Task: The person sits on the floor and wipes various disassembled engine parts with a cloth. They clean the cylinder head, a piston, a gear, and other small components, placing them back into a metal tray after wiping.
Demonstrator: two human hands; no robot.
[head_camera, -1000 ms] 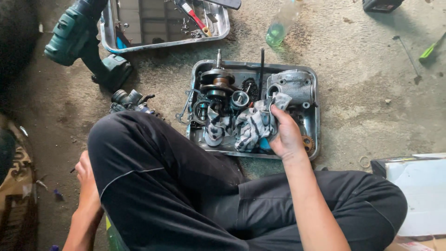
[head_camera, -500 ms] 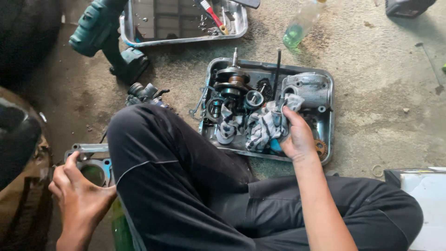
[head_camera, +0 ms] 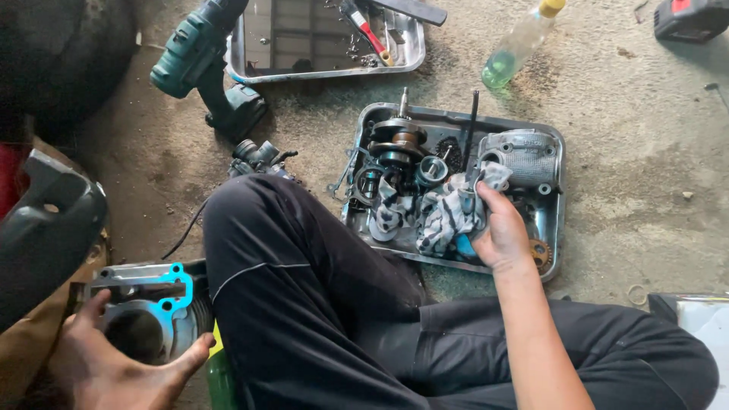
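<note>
While left hand (head_camera: 114,364) grips cylinder (head_camera: 148,311), right hand (head_camera: 501,231) clutches rag (head_camera: 444,216)

Even, diffuse daylight covers the concrete floor (head_camera: 630,175) — shadows are soft and short. Glare shows on the upper tray (head_camera: 250,45) and faintly on the bottle (head_camera: 516,45); the left edge falls into deep shade. Focus is sharp at centre — slight stretching appears toward the corners.

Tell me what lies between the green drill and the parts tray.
In the head view, a small dark carburettor-like part lies on the floor between green drill and parts tray.
</note>
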